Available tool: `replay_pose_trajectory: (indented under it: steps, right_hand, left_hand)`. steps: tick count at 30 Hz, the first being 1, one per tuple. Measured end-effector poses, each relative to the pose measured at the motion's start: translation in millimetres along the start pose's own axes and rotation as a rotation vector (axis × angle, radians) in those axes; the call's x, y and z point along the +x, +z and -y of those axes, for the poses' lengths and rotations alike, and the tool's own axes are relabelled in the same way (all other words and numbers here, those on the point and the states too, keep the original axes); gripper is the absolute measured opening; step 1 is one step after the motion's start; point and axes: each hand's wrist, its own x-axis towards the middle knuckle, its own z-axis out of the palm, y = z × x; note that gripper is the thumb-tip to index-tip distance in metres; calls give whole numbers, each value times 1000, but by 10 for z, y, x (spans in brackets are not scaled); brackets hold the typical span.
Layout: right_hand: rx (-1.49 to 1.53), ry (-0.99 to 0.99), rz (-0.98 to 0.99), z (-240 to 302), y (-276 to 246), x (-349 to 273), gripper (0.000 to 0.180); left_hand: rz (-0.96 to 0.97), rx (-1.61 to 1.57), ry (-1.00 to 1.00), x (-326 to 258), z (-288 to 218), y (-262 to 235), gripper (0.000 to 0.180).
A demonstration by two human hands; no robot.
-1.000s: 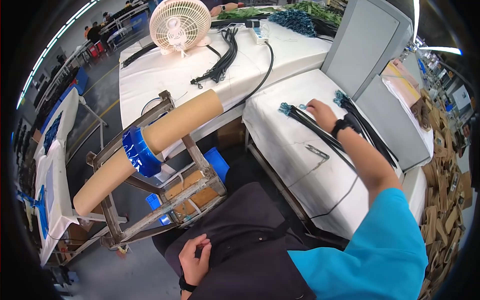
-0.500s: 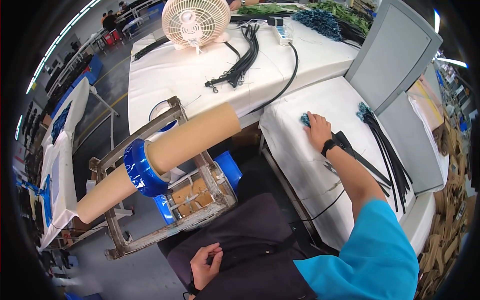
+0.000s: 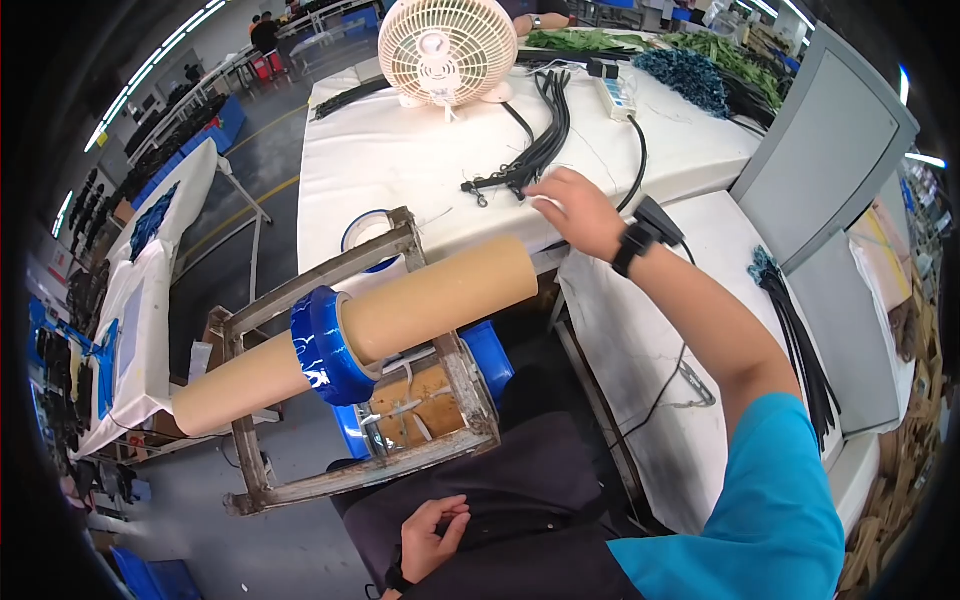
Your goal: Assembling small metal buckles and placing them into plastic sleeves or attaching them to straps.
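My right hand (image 3: 578, 212) reaches over the white-covered table, its fingers apart and its fingertips at the metal-hook end of a bundle of black straps (image 3: 543, 150). Whether they touch the straps I cannot tell. A dark band and a black block (image 3: 655, 222) with a cable are at that wrist. My left hand (image 3: 432, 532) rests low over my dark apron, fingers loosely bent, thumb apart, nothing visible in it. More black straps (image 3: 800, 345) with blue-green ends lie on the side table (image 3: 640, 330) at the right.
A brown cardboard tube (image 3: 440, 300) carrying a blue tape roll (image 3: 330, 345) lies across a worn metal frame (image 3: 370, 470) at the left front. Behind stand a fan (image 3: 447, 55) and a power strip (image 3: 617, 98). A grey panel (image 3: 825, 140) rises at the right.
My right hand has left the blue-green strap end on the side table and swung left to the hooked straps. The view has shifted; my left hand stays over my apron.
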Motion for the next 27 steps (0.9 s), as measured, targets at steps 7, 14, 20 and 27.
replay_pose_trajectory:
  steps: [7,14,20,27]
  right_hand:
    - [-576,-21,96,-213,711,600,11]
    - [-110,107,-332,-236,695,749,6]
    - [54,335,-228,-405,620,799,14]
    - [-171,303,-28,-117,743,849,13]
  left_hand:
    - [-18,1,40,4,-22,-39,24]
    - [-98,15,65,-137,62,-109,24]
    - [-37,-24,88,-94,19,-66,23]
    - [-58,-15,93,-168,5,-96,24]
